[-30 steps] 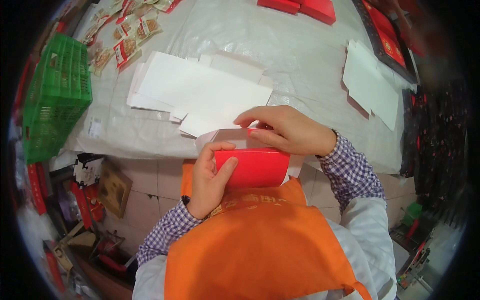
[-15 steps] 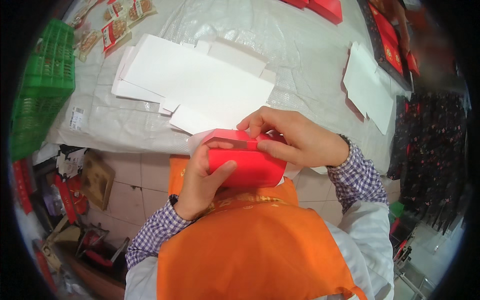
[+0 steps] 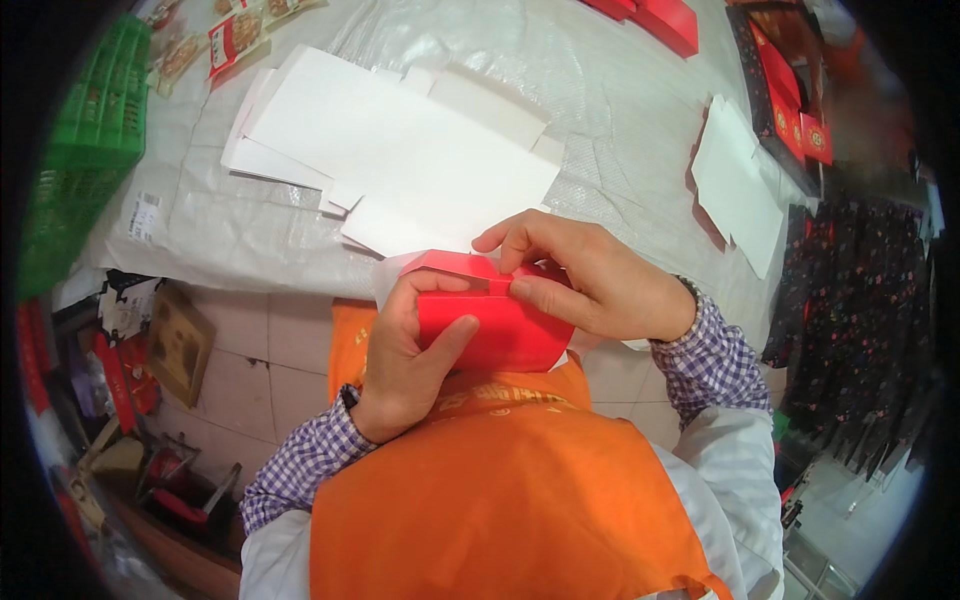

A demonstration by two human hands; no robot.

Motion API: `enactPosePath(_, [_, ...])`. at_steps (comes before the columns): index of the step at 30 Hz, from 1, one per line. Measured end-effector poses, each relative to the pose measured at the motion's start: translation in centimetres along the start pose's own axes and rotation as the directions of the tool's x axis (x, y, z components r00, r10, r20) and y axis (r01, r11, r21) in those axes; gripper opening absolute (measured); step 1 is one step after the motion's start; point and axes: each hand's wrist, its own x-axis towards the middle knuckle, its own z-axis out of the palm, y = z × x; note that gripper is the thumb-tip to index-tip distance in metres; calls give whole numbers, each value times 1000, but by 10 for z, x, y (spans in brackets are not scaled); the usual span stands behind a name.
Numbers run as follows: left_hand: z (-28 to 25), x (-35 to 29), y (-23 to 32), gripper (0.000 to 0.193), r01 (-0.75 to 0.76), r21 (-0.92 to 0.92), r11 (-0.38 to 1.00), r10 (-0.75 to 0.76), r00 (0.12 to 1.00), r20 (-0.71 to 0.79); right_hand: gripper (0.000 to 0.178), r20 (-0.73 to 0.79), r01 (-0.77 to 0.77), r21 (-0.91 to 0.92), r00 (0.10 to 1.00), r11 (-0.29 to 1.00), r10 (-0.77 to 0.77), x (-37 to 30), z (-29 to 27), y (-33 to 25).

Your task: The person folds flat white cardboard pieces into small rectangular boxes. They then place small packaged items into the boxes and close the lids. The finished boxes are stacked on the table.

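Close to my body, at the table's near edge, both hands hold a red cardboard box (image 3: 490, 335) with a white inner side. My left hand (image 3: 408, 345) grips its left end, thumb on the front panel and fingers reaching in under the raised top flap. My right hand (image 3: 575, 275) pinches the small red tab along the box's upper edge between thumb and fingers. Just beyond lies a stack of flat white carton blanks (image 3: 400, 140), partly overlapping.
A green plastic crate (image 3: 90, 150) stands at the left, near several packaged snacks (image 3: 235, 40). More carton blanks (image 3: 735, 185) lie at the right beside a dark tray (image 3: 770, 100) of red boxes. Red boxes (image 3: 665, 22) sit at the far edge. Dark floral cloth (image 3: 850, 320) hangs right.
The view has shifted slightly. My left fingers have slid a little further along under the flap, and the flap sits slightly lower. Beside the dark tray, a red box shows more fully.
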Motion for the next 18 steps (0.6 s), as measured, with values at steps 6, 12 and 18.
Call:
enactPosePath(6, [0, -1, -3, 32, -91, 40, 995, 92, 996, -14, 13, -8, -37, 22, 999, 999, 37, 1, 2, -2])
enactPosePath(12, [1, -2, -4, 31, -22, -12, 1000, 21, 999, -48, 11, -17, -18, -16, 1000, 1000, 18, 2, 4, 0])
enactPosePath(18, [-4, -2, -3, 26, 76, -2, 997, -76, 996, 37, 11, -43, 16, -35, 999, 999, -17, 0, 7, 7])
